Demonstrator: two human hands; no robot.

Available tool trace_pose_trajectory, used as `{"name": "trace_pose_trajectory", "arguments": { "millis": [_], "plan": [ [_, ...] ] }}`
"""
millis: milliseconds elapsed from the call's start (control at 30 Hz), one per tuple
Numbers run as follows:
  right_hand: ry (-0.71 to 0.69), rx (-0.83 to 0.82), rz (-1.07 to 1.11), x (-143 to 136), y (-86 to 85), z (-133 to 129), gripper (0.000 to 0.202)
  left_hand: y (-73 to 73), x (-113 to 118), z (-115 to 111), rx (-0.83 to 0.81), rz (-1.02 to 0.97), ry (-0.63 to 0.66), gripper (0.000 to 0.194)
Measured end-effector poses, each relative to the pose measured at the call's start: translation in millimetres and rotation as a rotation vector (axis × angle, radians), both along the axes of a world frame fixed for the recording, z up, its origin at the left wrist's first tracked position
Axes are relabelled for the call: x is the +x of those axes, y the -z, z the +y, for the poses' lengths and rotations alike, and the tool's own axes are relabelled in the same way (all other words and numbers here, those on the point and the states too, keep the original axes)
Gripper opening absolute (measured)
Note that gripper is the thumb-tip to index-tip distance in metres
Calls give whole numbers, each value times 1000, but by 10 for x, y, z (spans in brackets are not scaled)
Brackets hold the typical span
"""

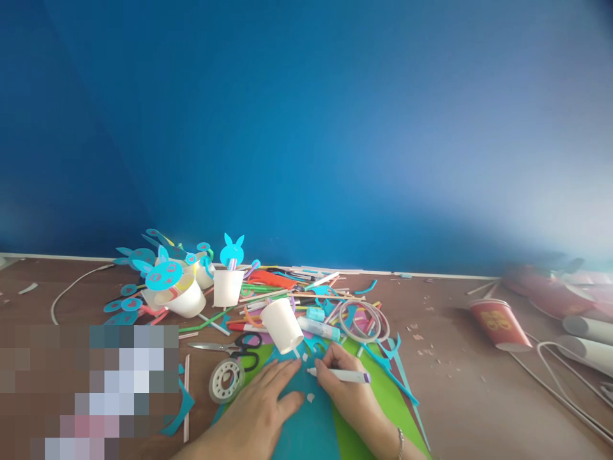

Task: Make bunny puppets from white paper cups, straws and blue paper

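Observation:
My right hand [347, 390] is closed around a white marker with a purple end [348, 375], its tip pointing left, close over a sheet of blue paper [311, 428]. Flat on that sheet's left side lies my left hand [268, 399], fingers stretched out and holding nothing. Green paper [380, 402] shows beneath the blue sheet. Just beyond my fingers a white paper cup [282, 326] is tipped over. A roll of clear tape [227, 381] and black-handled scissors [234, 347] lie left of my left hand. A glue stick [320, 329] rests behind my right hand.
White cups with blue paper rabbits [164, 276] stand at the back left. Behind the paper is a heap of coloured straws and scraps [272, 287], with tape rings [364, 321] at its right. A red paper cup [500, 324] lies farther right, by cables [565, 383].

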State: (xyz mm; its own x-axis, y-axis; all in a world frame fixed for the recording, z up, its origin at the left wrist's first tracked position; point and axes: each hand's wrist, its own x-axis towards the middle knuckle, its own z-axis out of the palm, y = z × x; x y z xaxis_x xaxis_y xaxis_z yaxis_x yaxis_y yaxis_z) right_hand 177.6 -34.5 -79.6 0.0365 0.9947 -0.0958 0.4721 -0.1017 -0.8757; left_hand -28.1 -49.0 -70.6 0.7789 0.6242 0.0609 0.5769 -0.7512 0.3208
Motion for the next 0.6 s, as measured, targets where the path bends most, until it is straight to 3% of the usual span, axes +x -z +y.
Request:
{"name": "trace_pose_trajectory", "arguments": {
  "millis": [600],
  "plan": [
    [-14,12,3,60,68,-13,21,-3,-8,6,6,-37,-20,60]
  ]
}}
